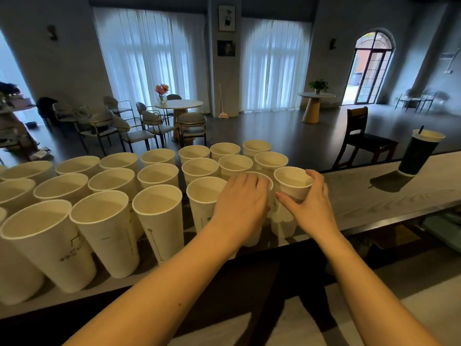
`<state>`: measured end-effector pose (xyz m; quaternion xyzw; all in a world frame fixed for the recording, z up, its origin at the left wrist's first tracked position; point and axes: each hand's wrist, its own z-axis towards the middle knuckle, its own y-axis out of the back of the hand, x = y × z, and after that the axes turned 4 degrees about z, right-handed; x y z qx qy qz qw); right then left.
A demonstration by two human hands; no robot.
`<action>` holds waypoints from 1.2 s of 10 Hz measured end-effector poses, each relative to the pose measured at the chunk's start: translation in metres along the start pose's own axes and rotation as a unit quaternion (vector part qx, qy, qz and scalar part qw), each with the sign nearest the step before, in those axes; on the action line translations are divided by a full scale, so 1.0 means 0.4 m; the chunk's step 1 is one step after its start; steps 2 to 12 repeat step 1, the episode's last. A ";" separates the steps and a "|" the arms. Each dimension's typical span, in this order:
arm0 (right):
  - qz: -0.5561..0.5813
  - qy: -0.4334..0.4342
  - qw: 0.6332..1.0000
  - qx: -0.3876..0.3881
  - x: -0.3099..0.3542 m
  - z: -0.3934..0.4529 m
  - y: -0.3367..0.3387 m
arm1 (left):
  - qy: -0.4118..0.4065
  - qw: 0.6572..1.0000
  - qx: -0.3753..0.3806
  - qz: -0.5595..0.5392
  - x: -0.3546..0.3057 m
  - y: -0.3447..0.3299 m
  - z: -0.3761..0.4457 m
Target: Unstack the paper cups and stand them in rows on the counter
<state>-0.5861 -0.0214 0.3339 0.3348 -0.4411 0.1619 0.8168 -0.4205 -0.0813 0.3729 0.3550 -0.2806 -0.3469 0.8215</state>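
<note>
The counter (389,193) runs from my left edge to the far right, and most of its left and middle stretch is packed with upright cups (159,213) in three rows, rims nearly touching. Its right end is bare apart from a dark cup (419,153) with a straw, standing well apart near the far edge.

I'm working at the right end of the front row. My left hand (240,203) lies over the rim of one cup (259,178), fingers curled down around its top and closed on it. My right hand (309,208) wraps the next cup (293,181) just beside it — thumb across the near wall, fingers round the far side, a firm half-closed grip. Both cups seem to stand near the front edge, though I can't tell whether their bases are fully down.

The risk, as I judge it: these tall, light cups sit so close that a nudge from either wrist could topple one into its neighbours, or off the front edge. Squeezing too hard would dent a rim.
</note>
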 end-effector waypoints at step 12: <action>-0.032 0.008 0.999 -0.019 0.015 -0.001 0.016 | -0.001 1.000 -0.021 -0.013 0.001 0.002 -0.018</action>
